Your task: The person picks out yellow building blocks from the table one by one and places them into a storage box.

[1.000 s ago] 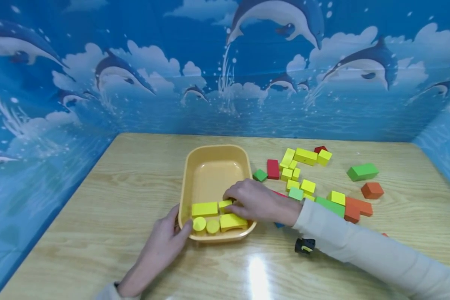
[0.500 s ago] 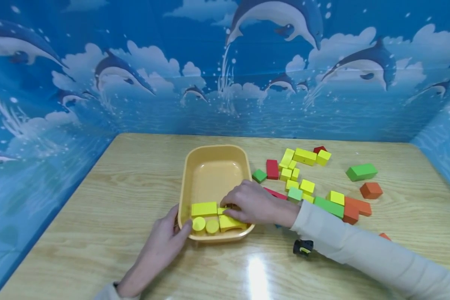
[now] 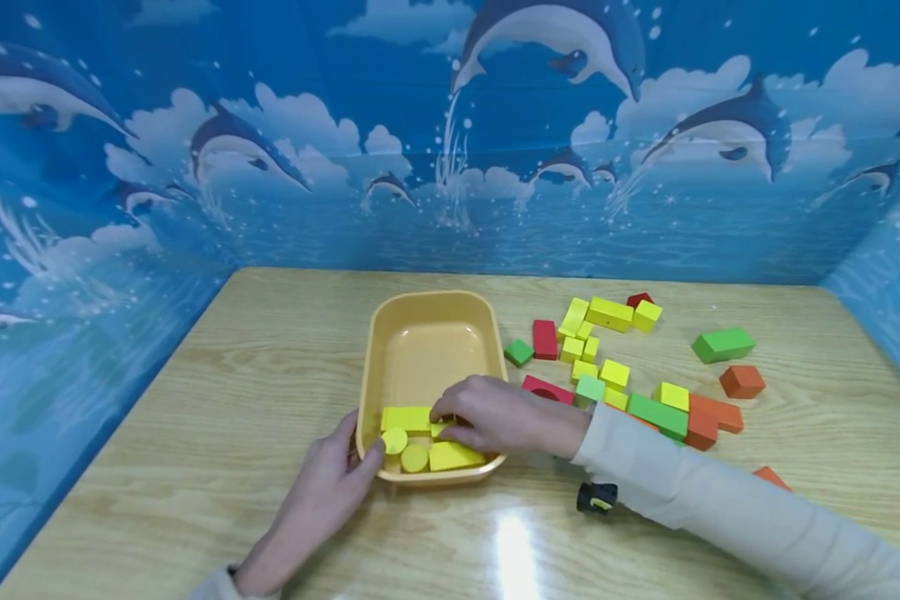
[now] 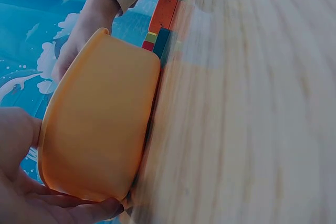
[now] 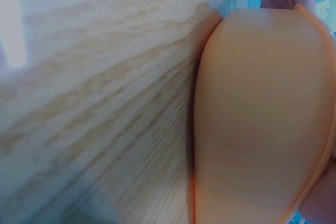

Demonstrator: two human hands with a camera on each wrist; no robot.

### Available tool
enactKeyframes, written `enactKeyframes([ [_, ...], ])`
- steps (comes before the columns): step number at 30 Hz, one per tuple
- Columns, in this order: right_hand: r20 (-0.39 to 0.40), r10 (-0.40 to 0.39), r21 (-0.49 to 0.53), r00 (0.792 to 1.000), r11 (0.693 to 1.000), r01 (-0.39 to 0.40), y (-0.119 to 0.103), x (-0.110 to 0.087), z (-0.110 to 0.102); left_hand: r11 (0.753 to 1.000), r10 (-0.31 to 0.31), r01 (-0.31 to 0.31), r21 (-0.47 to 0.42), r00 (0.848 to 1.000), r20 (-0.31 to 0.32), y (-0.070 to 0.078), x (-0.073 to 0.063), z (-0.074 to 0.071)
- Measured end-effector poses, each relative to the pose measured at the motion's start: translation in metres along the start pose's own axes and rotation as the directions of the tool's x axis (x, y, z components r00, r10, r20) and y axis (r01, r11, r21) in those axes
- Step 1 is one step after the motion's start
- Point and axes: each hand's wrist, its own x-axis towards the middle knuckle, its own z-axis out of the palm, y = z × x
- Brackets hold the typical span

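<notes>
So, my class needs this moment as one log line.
left hand: grips tray | right hand: holds yellow block inside tray | table: multicoloured blocks right of tray

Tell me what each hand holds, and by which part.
Left hand: the tray, by its near left corner. Right hand: a small yellow block in the tray, seemingly by its right part; the exact contact is hidden.

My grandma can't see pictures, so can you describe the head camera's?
A person's left hand grips a tan tub while the right hand pinches a small yellow block inside, among other yellow blocks. On the wooden table to the right lie yellow, red, green and orange blocks, before a dolphin backdrop.
</notes>
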Motion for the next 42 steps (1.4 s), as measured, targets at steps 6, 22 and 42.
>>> enactKeyframes([
  [6,-0.014,-0.017,0.034,1.0,0.999,0.018,0.002,-0.001,-0.001,1.0,0.019,-0.019,-0.001,1.0,-0.009,0.002,0.001,0.001],
  [22,-0.069,-0.113,0.183,0.991,0.975,0.124,0.003,-0.001,-0.002,1.0,-0.004,0.004,-0.009,1.0,0.008,0.002,0.002,0.0],
  [42,-0.549,-0.004,-0.062,0.836,0.997,-0.036,0.07,-0.072,-0.038,0.999,-0.035,0.035,0.0,0.999,0.009,-0.001,0.001,0.001],
])
